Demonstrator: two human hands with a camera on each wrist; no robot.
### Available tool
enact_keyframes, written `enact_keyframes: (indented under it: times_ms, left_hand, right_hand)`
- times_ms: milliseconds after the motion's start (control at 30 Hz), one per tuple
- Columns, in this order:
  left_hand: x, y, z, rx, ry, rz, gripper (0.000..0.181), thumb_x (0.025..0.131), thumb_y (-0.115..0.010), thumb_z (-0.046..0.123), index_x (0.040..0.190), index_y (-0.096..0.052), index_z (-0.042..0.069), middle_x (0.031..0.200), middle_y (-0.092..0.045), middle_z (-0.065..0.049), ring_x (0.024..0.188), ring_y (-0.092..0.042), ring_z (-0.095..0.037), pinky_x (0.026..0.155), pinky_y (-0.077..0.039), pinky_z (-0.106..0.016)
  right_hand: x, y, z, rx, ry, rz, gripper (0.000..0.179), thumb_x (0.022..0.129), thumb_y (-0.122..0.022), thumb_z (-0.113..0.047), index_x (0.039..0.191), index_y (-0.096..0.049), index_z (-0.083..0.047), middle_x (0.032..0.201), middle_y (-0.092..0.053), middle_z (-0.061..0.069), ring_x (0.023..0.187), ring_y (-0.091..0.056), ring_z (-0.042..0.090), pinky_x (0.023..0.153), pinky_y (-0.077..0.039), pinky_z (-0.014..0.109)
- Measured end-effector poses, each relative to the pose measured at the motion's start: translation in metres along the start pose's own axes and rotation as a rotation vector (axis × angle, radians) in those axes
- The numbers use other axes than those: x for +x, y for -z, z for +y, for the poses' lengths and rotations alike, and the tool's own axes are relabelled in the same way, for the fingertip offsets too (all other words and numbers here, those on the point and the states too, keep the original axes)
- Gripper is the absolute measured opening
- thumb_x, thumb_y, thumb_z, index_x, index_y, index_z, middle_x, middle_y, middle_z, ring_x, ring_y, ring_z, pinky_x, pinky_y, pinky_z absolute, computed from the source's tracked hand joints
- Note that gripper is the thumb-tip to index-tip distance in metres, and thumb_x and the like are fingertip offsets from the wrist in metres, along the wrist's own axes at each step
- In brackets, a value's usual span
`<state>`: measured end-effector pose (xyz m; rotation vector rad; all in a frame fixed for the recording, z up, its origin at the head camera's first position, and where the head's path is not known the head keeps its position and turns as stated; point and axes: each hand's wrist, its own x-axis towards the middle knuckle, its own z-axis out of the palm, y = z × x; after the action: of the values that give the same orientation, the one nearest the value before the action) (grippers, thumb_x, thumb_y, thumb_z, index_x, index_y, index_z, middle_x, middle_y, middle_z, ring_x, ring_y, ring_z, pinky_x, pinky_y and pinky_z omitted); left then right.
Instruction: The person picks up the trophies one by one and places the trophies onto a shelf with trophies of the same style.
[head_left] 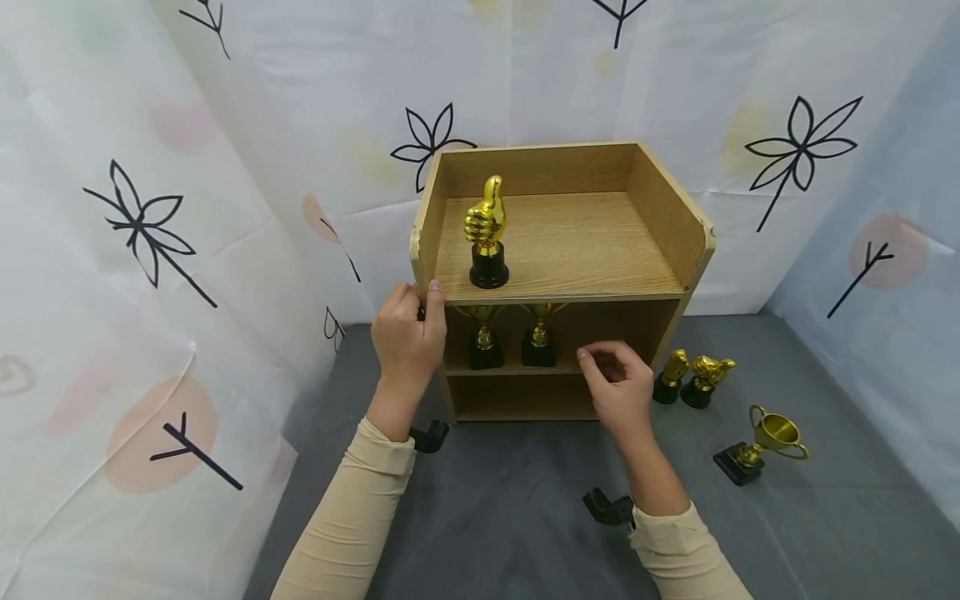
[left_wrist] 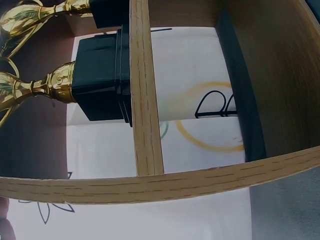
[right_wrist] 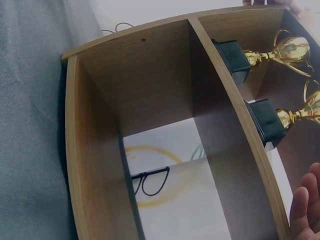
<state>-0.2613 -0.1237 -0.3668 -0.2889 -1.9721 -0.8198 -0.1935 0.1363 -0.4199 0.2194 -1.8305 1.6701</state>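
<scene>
A small wooden shelf unit (head_left: 577, 242) stands near the back of the grey surface. My left hand (head_left: 408, 333) grips its left side panel, the thumb up along the front edge. On the top level, near the left front, a gold thumbs-up trophy (head_left: 487, 229) stands upright on a black base. Two gold cup trophies, a left one (head_left: 485, 350) and a right one (head_left: 538, 348), stand on the middle level, cups partly hidden by the top board. My right hand (head_left: 618, 383) holds nothing, its fingers loosely bent before the middle level, right of the cups.
To the right of the shelf, two more thumbs-up trophies, one facing away (head_left: 670, 379) and one turned sideways (head_left: 707, 379), stand close together. A gold cup trophy (head_left: 761, 446) leans tilted nearer the front right. Printed white cloth (head_left: 300, 100) hangs behind and at both sides.
</scene>
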Motion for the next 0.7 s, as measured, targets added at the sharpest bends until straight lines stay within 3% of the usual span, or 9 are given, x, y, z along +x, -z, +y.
enact_keyframes:
  times_ms: [267,467,700]
  left_hand:
    - [-0.001,0.000,-0.001,0.004,0.007,-0.007,0.048,0.109,-0.050,0.032,0.076,-0.070,0.002,0.073,-0.060,-0.015,0.056,-0.049,-0.028,0.051,-0.041,-0.043]
    - [-0.001,-0.001,-0.001,0.003,-0.004,-0.005,0.050,0.109,-0.050,0.031,0.069,-0.065,0.004,0.070,-0.057,-0.014,0.054,-0.046,-0.027,0.049,-0.037,-0.041]
    - [-0.001,-0.001,-0.002,-0.004,0.001,-0.007,0.052,0.110,-0.049,0.032,0.066,-0.061,0.007,0.068,-0.054,-0.013,0.053,-0.042,-0.025,0.048,-0.033,-0.038]
  right_hand:
    - [-0.004,0.006,-0.001,-0.024,-0.023,0.030,0.005,0.092,-0.071,0.014,0.095,-0.070,0.017,0.092,-0.068,0.034,0.071,-0.065,-0.001,0.063,-0.049,0.014]
    - [-0.007,0.011,0.001,-0.036,-0.020,0.036,0.005,0.092,-0.071,0.014,0.096,-0.070,0.018,0.090,-0.069,0.034,0.072,-0.066,-0.003,0.062,-0.049,0.013]
    - [-0.010,0.015,0.004,-0.011,-0.017,0.044,0.005,0.092,-0.070,0.015,0.095,-0.069,0.018,0.087,-0.072,0.009,0.072,-0.066,0.000,0.061,-0.048,0.014]
